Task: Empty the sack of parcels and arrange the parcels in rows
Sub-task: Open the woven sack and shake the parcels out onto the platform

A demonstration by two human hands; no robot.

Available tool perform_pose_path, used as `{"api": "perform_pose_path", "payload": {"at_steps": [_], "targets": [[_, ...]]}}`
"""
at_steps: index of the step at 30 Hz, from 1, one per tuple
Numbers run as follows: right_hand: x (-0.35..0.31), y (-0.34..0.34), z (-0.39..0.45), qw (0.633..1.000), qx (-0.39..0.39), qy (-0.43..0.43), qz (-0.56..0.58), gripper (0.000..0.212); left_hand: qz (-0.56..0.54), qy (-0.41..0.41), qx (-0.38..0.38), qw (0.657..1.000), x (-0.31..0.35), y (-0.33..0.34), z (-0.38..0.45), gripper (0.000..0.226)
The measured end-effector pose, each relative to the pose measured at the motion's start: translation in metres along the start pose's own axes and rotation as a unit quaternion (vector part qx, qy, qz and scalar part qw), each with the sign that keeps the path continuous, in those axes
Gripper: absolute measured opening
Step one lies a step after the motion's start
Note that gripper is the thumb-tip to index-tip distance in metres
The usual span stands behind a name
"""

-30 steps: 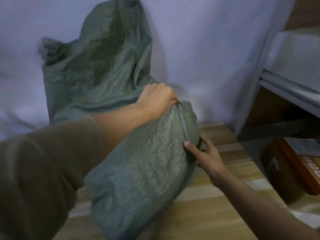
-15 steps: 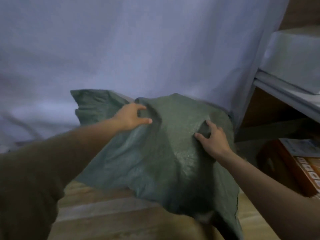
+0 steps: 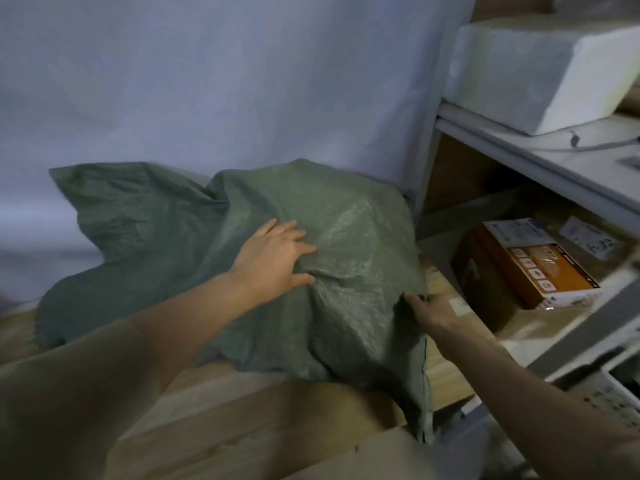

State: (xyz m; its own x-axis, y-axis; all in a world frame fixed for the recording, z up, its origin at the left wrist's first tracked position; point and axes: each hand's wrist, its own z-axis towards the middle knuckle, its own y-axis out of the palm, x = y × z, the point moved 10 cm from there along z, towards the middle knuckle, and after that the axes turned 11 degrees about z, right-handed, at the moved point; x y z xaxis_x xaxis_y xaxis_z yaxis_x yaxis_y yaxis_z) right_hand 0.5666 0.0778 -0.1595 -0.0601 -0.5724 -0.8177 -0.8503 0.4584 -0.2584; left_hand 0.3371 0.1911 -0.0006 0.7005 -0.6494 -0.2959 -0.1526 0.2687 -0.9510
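Green woven sack (image 3: 346,237), crumpled, bulging, lumpy

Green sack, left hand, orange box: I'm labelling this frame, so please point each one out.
green sack (image 3: 349,237), head view, on the bulging top of the fabric.
left hand (image 3: 273,259), head view, on the back of the hand.
orange box (image 3: 540,271), head view, on its printed top face.

Pretty dim and bluish overall, soft all over with no hard shadows. The sack (image 3: 263,258) gets a faint sheen near the left hand (image 3: 273,261). Edges are smeared and bent.
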Motion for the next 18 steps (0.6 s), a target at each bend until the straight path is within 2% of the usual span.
{"api": "perform_pose_path", "payload": {"at_steps": [4, 6, 9, 12, 15, 18], "targets": [[0.031, -0.005, -0.013, 0.996, -0.066, 0.056, 0.028, 0.059, 0.025, 0.043, 0.101, 0.994, 0.016, -0.005, -0.002, 0.018], [0.034, -0.005, -0.014, 0.994, -0.076, 0.052, 0.053, 0.058, 0.022, 0.047, 0.132, 0.99, 0.017, -0.01, -0.004, 0.006], [0.033, -0.005, -0.011, 0.992, -0.08, 0.043, 0.086, 0.064, -0.039, 0.007, 0.162, 0.986, -0.008, -0.033, -0.004, 0.006], [0.029, -0.005, -0.007, 0.991, -0.082, 0.034, 0.105, 0.073, -0.091, -0.068, 0.18, 0.977, -0.047, -0.056, -0.004, 0.008], [0.021, 0.011, -0.007, 0.984, -0.115, 0.027, 0.137, 0.05, -0.118, -0.163, 0.178, 0.963, -0.08, -0.066, -0.011, 0.011], [0.008, 0.028, -0.012, 0.979, -0.118, 0.001, 0.166, 0.03, -0.132, -0.221, 0.158, 0.953, -0.094, -0.064, -0.023, 0.013]]}}
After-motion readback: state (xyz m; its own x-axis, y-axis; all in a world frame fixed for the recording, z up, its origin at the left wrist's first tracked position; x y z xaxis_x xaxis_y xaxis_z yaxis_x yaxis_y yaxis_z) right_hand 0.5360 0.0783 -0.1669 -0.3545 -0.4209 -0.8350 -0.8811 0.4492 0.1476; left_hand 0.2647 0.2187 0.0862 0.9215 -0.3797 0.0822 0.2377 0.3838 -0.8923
